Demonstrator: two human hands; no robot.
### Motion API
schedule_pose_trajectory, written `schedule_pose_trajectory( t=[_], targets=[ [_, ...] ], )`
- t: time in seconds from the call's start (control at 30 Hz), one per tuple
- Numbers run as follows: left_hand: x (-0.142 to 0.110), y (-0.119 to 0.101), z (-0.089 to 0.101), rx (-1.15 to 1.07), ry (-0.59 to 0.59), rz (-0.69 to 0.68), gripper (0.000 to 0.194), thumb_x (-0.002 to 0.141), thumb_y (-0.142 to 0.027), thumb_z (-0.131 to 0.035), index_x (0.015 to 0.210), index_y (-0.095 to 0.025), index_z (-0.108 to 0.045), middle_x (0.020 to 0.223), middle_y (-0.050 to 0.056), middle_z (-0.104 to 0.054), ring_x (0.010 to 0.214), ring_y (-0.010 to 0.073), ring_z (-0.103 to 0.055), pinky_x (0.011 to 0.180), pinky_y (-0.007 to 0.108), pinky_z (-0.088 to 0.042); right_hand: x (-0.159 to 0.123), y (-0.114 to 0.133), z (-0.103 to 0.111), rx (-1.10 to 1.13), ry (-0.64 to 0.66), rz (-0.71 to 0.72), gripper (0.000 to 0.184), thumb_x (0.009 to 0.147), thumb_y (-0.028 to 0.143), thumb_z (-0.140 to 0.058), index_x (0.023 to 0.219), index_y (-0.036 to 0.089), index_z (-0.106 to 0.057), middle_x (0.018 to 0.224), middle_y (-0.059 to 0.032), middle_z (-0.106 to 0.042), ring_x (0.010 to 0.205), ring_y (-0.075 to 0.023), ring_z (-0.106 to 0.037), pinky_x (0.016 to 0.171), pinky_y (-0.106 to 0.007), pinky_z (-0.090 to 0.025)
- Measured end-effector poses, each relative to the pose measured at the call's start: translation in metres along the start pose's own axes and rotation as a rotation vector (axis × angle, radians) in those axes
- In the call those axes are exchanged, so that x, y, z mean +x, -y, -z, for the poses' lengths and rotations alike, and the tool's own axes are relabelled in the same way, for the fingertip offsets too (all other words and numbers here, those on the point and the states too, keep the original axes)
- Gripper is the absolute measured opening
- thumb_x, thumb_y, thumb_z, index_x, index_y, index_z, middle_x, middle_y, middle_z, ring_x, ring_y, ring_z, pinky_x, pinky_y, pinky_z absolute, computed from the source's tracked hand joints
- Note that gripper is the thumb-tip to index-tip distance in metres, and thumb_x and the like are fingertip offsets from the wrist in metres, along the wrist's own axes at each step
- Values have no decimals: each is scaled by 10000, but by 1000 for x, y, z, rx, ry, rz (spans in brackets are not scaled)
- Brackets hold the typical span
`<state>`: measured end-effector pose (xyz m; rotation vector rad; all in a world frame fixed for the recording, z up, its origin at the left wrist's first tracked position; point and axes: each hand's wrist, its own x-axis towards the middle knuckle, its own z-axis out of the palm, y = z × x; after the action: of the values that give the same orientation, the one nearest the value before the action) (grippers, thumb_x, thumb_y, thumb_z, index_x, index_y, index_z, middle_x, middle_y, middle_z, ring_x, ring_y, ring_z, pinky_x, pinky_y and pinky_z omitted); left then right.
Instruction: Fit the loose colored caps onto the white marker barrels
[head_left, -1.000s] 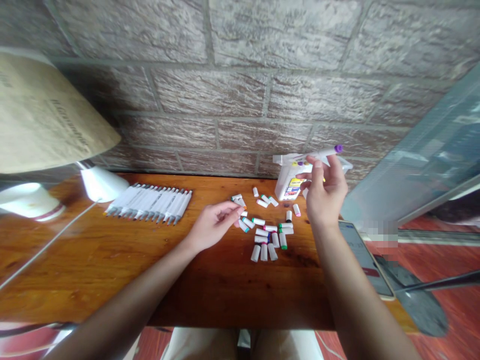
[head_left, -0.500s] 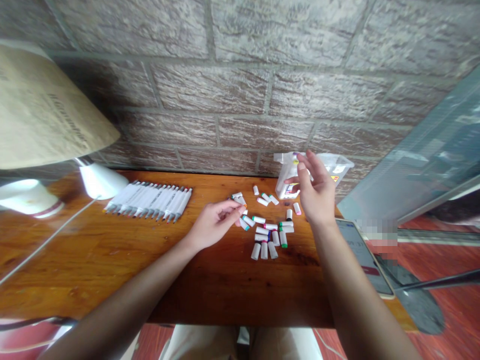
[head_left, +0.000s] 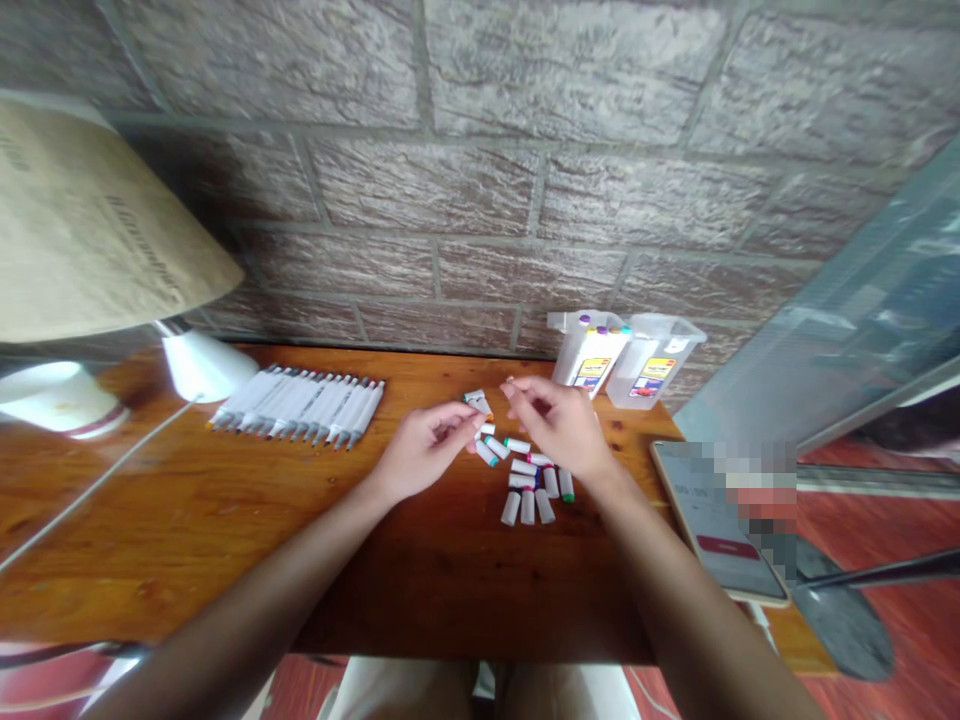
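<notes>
Head view: both my arms reach in over the wooden table [head_left: 187, 530]. Left fingers [head_left: 459, 435] are bent, thumb and index close together, right at an orange-ended cap [head_left: 489, 416]. Can't tell if they grasp it or only sit against it. Right fingers [head_left: 531, 412] are curled, tips at a small pale piece [head_left: 510, 379] on the far side of the scatter. Too small to say whether it's pinched or merely touched.

Loose caps [head_left: 528, 506], white with coloured ends, lie mid-table between my hands and toward me. Ends read green, teal, magenta and blue. Three sit side by side in the row nearest me; a green-ended one is just beside my right wrist. Part of the scatter is hidden under my right hand.

Off to the left, white markers [head_left: 300, 405] lie flat, side by side in one row, well apart from the caps. Past them: lamp base [head_left: 206, 365] under a printed shade [head_left: 105, 220], white cup [head_left: 52, 398] beside it, pale cord [head_left: 97, 487] running across the wood.

Back right, near the stone wall [head_left: 480, 190], two clear bins stand next to each other. Left bin [head_left: 574, 368] holds markers, ends purple, yellow, orange and teal; right bin [head_left: 630, 375] has a yellow label. Tablet [head_left: 709, 520] lies at the right edge, partly pixelated.
</notes>
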<state>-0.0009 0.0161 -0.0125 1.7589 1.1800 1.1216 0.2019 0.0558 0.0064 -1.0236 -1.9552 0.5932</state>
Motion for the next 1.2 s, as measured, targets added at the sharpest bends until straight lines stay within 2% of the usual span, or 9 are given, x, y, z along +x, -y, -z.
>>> schedule_pose_trajectory(
  t=[0.13, 0.3, 0.4, 0.63, 0.8, 1.0, 1.1, 1.2],
  targets=[
    [1, 5, 6, 67, -22, -28, 334, 942, -480, -600, 906, -170, -719, 737, 23, -730, 665, 142, -641, 646, 245, -476, 0, 1, -3, -92, 90, 41, 272, 992, 379, -550, 903, 204, -739, 697, -4, -742, 553, -124, -628, 572, -228, -433],
    [8, 15, 21, 98, -216, -23, 328, 921, -482, -623, 971, -171, -716, 688, 11, -734, 629, 142, -656, 649, 244, -495, 1, -3, -2, -134, 93, 19, 260, 987, 366, -552, 952, 210, -757, 673, -1, -733, 561, -132, -630, 553, -227, -409],
    [12, 19, 26, 130, -288, -39, 308, 910, -463, -634, 974, -172, -714, 686, 10, -738, 627, 139, -662, 646, 237, -497, 1, -4, -3, -158, 106, 19, 264, 985, 364, -554, 928, 210, -761, 682, -3, -735, 574, -134, -630, 551, -228, -400],
    [14, 29, 28, 234, -236, -46, 348, 923, -488, -600, 986, -164, -710, 703, 25, -750, 634, 148, -670, 642, 241, -492, 1, -7, -6, -161, 172, -2, 175, 956, 279, -607, 915, 224, -769, 833, 0, -790, 690, -144, -692, 664, -242, -459],
    [15, 35, 33, 340, -258, -49, 330, 927, -479, -586, 979, -180, -713, 720, 26, -753, 661, 158, -677, 667, 249, -494, 1, -10, -7, -136, 194, -8, 151, 946, 243, -620, 943, 232, -770, 933, -9, -810, 792, -168, -732, 753, -270, -501],
    [14, 37, 29, 352, -190, -27, 307, 926, -464, -580, 965, -190, -712, 745, 23, -755, 671, 160, -684, 680, 255, -500, 0, -7, -7, -156, 199, -1, 159, 942, 250, -618, 920, 229, -775, 857, -1, -799, 709, -153, -701, 690, -258, -473],
    [15, 38, 32, 381, -264, -12, 304, 933, -452, -558, 945, -188, -709, 760, 33, -759, 708, 170, -698, 703, 262, -509, 0, -5, -8, -156, 180, 21, 181, 953, 272, -604, 907, 225, -773, 804, 3, -782, 667, -145, -677, 661, -254, -454],
    [17, 39, 41, 470, -367, 23, 290, 932, -429, -544, 922, -187, -704, 892, 70, -786, 837, 200, -724, 796, 292, -529, 0, -5, -8, -167, 179, 22, 199, 959, 277, -591, 898, 219, -772, 786, 0, -772, 656, -144, -666, 658, -255, -445]
  ],
)
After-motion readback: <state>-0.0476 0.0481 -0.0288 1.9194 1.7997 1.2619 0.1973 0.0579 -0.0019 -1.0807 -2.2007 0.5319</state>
